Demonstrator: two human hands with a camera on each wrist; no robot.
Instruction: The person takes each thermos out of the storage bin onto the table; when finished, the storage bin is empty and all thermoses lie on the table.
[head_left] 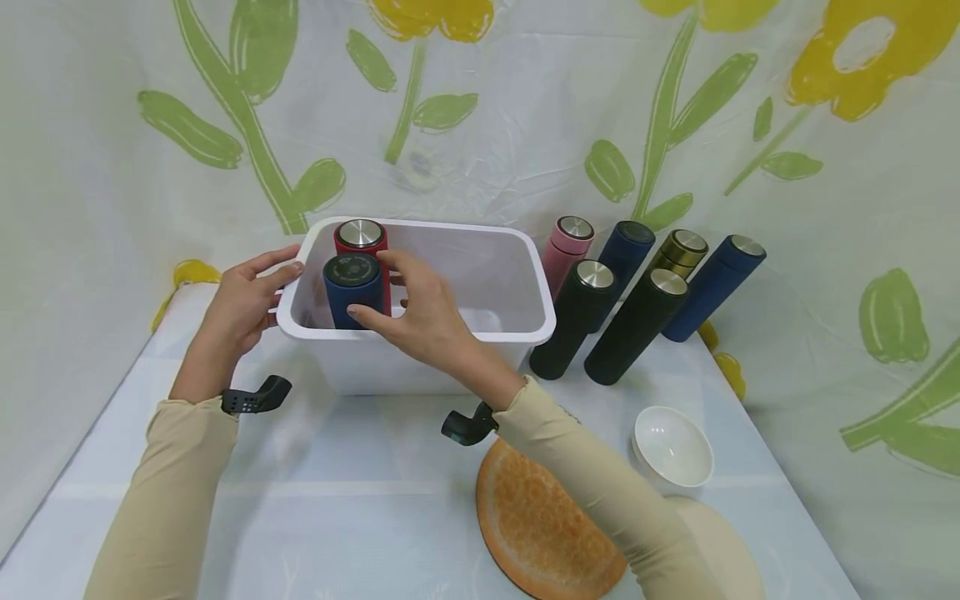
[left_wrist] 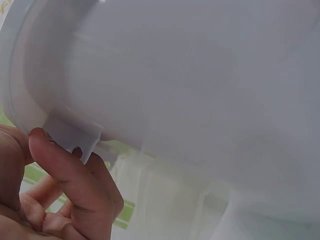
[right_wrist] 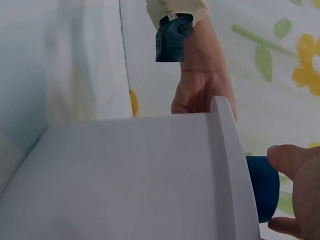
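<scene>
A white plastic bin [head_left: 420, 362] stands on the table. Inside its left end are a red thermos bottle [head_left: 362, 237] with a steel lid and, in front of it, a blue thermos bottle [head_left: 352, 292] with a dark lid. My right hand [head_left: 427, 312] grips the blue bottle near its top, thumb in front and fingers behind. In the right wrist view the blue bottle [right_wrist: 263, 190] shows above the bin's rim. My left hand [head_left: 243, 296] holds the bin's left rim; in the left wrist view its fingers [left_wrist: 67, 167] curl under the rim at a small tab.
Right of the bin stand several thermos bottles: pink [head_left: 567, 250], dark green [head_left: 573, 321], black [head_left: 637, 329], gold [head_left: 681, 250] and blue [head_left: 716, 287]. A white bowl [head_left: 672, 447], a round brown bread-like mat [head_left: 543, 525] and a cream disc [head_left: 720, 542] lie nearer on the right.
</scene>
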